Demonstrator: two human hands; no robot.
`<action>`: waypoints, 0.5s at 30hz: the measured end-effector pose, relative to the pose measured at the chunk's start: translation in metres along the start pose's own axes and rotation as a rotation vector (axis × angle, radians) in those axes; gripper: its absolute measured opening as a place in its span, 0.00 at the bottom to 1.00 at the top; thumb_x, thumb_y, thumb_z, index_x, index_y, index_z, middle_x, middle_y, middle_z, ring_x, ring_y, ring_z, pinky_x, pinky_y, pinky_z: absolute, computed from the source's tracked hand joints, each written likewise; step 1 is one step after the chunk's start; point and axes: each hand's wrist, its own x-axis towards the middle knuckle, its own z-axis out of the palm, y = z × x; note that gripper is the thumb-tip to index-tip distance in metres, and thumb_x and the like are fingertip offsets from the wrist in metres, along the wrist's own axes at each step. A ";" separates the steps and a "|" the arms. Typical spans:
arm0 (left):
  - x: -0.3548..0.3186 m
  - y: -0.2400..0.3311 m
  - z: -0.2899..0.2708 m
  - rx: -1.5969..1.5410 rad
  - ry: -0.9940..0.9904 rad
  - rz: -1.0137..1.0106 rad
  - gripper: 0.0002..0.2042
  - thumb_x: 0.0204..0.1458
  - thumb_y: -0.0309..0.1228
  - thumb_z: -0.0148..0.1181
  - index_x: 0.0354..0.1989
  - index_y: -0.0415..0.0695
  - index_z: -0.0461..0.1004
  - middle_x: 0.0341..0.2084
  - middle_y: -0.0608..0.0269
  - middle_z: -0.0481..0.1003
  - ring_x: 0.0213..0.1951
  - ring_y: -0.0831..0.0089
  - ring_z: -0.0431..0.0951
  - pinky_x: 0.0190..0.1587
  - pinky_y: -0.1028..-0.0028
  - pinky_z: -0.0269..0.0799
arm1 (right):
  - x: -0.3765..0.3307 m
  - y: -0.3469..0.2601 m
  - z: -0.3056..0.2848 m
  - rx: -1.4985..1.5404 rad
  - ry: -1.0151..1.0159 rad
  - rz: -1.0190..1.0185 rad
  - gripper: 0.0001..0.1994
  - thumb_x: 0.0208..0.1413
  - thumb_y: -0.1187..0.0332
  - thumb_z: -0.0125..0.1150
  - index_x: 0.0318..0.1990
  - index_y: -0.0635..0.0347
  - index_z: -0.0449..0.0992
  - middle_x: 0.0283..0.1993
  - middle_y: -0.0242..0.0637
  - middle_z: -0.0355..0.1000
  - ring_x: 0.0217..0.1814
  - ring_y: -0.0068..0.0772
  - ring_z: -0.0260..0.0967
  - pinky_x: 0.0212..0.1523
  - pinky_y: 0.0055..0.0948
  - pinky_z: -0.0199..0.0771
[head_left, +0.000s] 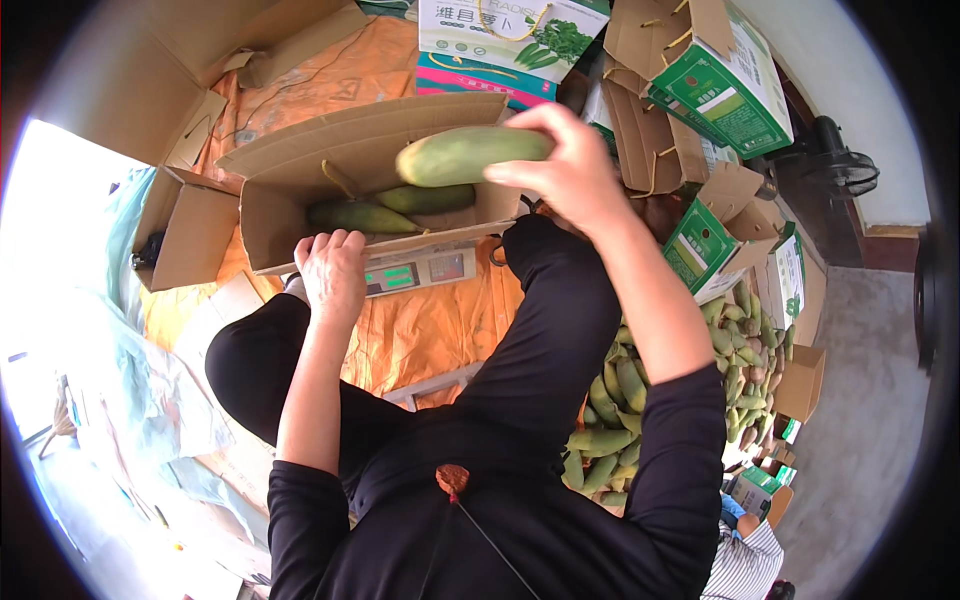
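Observation:
My right hand (565, 165) grips a long pale green radish (455, 156) and holds it over an open brown cardboard box (290, 215). Two darker green radishes (395, 208) lie inside that box. The box stands on a digital scale (420, 270) with a lit display. My left hand (333, 270) rests on the box's near edge, fingers curled over the cardboard. My knees in black trousers frame the scale.
An orange cloth (430, 330) covers the floor under the scale. A heap of green radishes (735, 350) lies at the right. Green-and-white printed cartons (730, 85) and empty brown boxes (185, 225) stand around. Another person's striped sleeve (745, 560) shows at the lower right.

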 end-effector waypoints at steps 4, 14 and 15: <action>0.000 0.000 0.004 0.008 0.005 0.011 0.04 0.42 0.27 0.60 0.26 0.47 0.71 0.25 0.65 0.72 0.38 0.64 0.72 0.51 0.60 0.59 | 0.019 0.015 0.052 -0.221 -0.140 0.101 0.24 0.35 0.64 0.74 0.42 0.61 0.74 0.36 0.38 0.75 0.39 0.30 0.72 0.40 0.28 0.71; 0.000 0.001 0.000 0.098 -0.039 0.009 0.07 0.41 0.25 0.62 0.30 0.47 0.73 0.29 0.64 0.73 0.39 0.63 0.73 0.51 0.61 0.61 | -0.005 0.027 -0.007 -0.159 -0.118 0.037 0.23 0.47 0.59 0.68 0.49 0.61 0.74 0.42 0.38 0.74 0.42 0.26 0.71 0.42 0.25 0.72; 0.000 0.001 0.001 0.090 -0.036 0.006 0.08 0.41 0.24 0.62 0.30 0.46 0.73 0.29 0.63 0.73 0.39 0.62 0.72 0.51 0.61 0.61 | -0.020 0.030 -0.024 -0.134 -0.051 0.012 0.21 0.49 0.62 0.67 0.48 0.62 0.74 0.41 0.36 0.75 0.40 0.23 0.71 0.43 0.24 0.72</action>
